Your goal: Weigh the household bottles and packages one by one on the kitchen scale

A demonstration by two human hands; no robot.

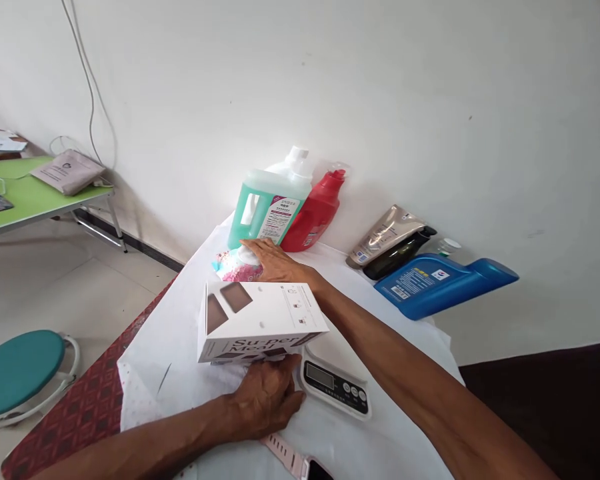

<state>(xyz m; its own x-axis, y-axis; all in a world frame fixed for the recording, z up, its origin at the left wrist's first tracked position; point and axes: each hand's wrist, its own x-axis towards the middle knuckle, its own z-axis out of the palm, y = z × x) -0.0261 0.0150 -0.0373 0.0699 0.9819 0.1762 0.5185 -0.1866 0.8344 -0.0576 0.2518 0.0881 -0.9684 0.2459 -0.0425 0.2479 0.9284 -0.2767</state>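
A white box [275,312] printed "Su-per Meal" sits in the middle of the white-covered table. My left hand [266,395] is at its near side with bent fingers, close to the left edge of a white kitchen scale [333,387]; what the fingers hold, if anything, is hidden. Beyond the box, my right hand [275,259] reaches across and grips a pink-and-blue floral packet [235,267], partly covered by the fingers. Right behind that packet stands a green detergent bottle [265,207] with a handle. The scale's display and buttons face up.
A red bottle [314,213] leans by the wall. Further right are a beige tube [387,233], a dark bottle [397,255] and a blue oil bottle [430,283]. A pink-strapped watch [287,455] lies near me. A teal stool [23,373] and green table [30,193] stand left.
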